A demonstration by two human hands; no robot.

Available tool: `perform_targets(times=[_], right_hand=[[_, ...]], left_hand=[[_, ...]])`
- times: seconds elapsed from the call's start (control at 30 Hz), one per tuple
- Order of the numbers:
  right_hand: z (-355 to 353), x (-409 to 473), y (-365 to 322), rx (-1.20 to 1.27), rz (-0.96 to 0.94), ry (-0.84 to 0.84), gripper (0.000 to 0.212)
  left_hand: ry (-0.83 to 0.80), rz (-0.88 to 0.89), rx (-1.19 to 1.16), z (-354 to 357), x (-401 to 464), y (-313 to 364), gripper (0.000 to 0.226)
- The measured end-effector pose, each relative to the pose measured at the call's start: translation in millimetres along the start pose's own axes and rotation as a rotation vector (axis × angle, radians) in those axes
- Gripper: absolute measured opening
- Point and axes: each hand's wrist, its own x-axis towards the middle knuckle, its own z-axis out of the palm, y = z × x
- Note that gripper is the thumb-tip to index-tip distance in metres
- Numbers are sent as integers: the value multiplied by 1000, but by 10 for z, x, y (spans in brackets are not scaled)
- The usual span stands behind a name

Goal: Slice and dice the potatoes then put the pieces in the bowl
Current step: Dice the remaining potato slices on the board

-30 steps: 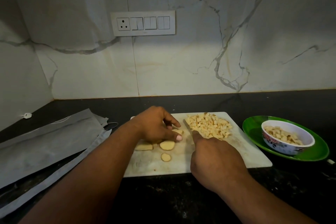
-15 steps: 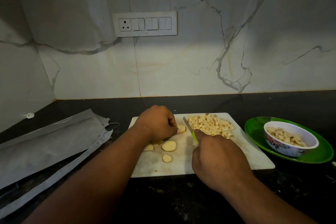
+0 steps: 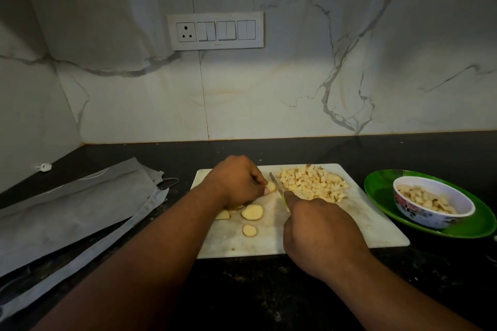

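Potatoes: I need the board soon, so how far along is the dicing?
Done: a pile of diced potato lies on the cutting board, and the bowl already holds some. In hand: the left hand holds a potato piece while the right hand works the knife. Left: three loose slices and moving the pile to the bowl.

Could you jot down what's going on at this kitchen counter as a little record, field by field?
Surface: white cutting board on a dark counter
Left hand: holds a potato piece down on the board
Right hand: grips a knife, blade beside that piece
Diced pile: on the board's far right part
Slices: lie flat near the left hand
Bowl: holds some dice, sits on a green plate
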Motion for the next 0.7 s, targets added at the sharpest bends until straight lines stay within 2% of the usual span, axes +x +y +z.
perform_targets(times=[0.2, 0.33, 0.47, 0.7], right_hand=[[-44, -87, -55, -82, -48, -90, 69], [-101, -355, -52, -82, -101, -77, 69], [-119, -430, -41, -110, -54, -68, 70], [-28, -43, -152, -128, -1, -37, 71]], left_hand=[[8, -21, 27, 20, 25, 3, 16], [13, -17, 13, 26, 35, -21, 16], [14, -16, -36, 11, 39, -61, 14], [9, -14, -71, 38, 51, -86, 13]])
